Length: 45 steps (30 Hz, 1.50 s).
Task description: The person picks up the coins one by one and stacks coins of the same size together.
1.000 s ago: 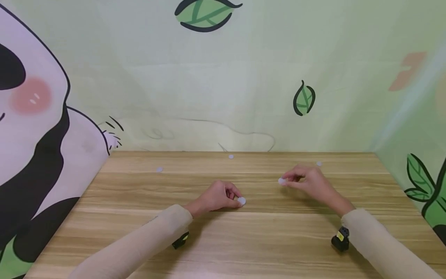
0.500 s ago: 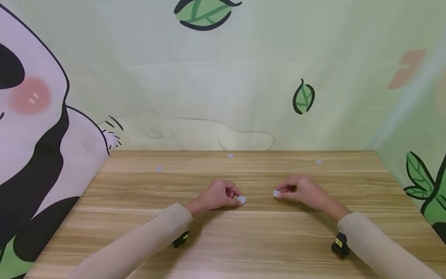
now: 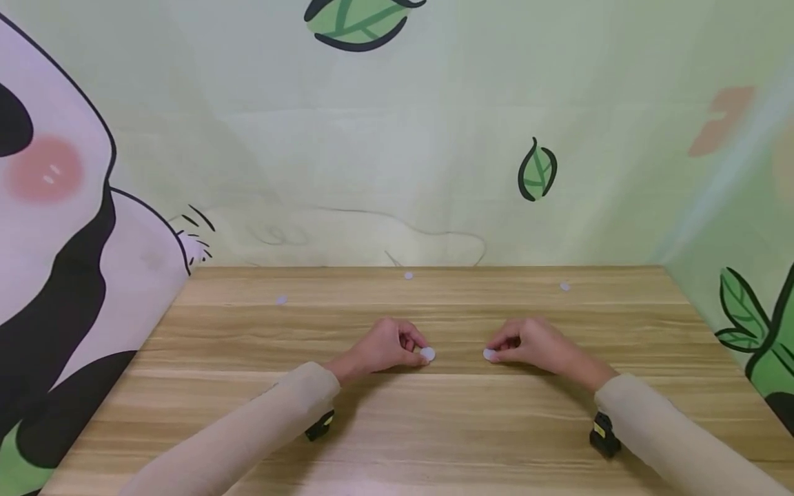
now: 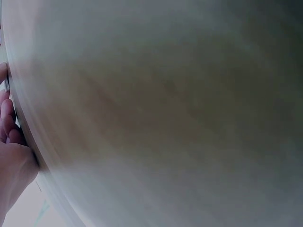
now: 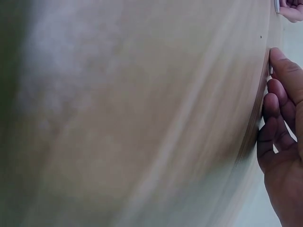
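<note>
In the head view my left hand (image 3: pixel 397 346) rests on the wooden table (image 3: pixel 434 413) and pinches a small white disc (image 3: pixel 427 354) at its fingertips. My right hand (image 3: pixel 527 342) lies a little to the right and pinches a second white disc (image 3: pixel 489 354), low on the tabletop. The two discs are apart, a short gap between them. The left wrist view shows only blurred table surface and the edge of my left hand (image 4: pixel 12 156). In the right wrist view my right hand (image 5: pixel 281 142) has its fingers curled against the table.
Three more small white discs lie near the table's far edge: back left (image 3: pixel 282 300), back middle (image 3: pixel 408 275) and back right (image 3: pixel 564 286). A printed backdrop with a panda and leaves stands behind and beside the table. Black wrist cameras (image 3: pixel 604 435) sit under both sleeves.
My right hand has come down and leftward toward my left hand, bringing its disc to the tabletop. My left hand has stayed in place with its disc.
</note>
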Each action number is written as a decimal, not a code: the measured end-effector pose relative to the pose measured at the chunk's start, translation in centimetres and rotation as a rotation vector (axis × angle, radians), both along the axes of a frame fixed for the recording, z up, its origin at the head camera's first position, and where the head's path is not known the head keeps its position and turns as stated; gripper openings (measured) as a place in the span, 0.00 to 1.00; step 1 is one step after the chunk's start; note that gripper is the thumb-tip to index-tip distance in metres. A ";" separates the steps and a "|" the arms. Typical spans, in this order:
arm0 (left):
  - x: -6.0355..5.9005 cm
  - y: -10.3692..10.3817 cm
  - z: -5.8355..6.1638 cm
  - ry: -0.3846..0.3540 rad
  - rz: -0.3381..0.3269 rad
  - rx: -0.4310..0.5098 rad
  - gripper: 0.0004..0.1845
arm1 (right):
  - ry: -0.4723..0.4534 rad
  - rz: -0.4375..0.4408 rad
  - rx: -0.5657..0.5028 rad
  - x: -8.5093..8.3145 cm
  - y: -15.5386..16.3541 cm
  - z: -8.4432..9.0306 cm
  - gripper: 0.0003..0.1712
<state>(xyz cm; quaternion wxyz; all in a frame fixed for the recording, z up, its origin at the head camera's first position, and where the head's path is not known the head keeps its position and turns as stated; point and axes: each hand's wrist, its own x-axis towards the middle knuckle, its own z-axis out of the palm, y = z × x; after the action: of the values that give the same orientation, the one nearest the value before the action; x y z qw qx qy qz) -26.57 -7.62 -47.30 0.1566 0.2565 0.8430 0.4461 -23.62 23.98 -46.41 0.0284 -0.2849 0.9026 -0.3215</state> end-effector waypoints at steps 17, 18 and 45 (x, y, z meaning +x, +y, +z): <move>0.2 -0.1 0.3 -0.001 -0.008 -0.007 0.08 | -0.066 0.014 -0.007 -0.4 0.5 0.1 0.11; 0.2 -0.1 0.3 0.000 -0.008 -0.006 0.08 | -0.060 0.018 0.000 -0.5 0.5 0.1 0.11; 0.3 -0.2 0.5 -0.008 -0.005 -0.002 0.08 | -0.010 -0.008 0.020 -0.3 -0.5 0.3 0.10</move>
<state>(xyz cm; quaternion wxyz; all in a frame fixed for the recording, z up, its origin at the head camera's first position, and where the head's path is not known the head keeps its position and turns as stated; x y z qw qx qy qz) -26.27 -7.77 -46.77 0.1613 0.2567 0.8421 0.4459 -23.90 23.44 -46.07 0.0343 -0.2795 0.9067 -0.3139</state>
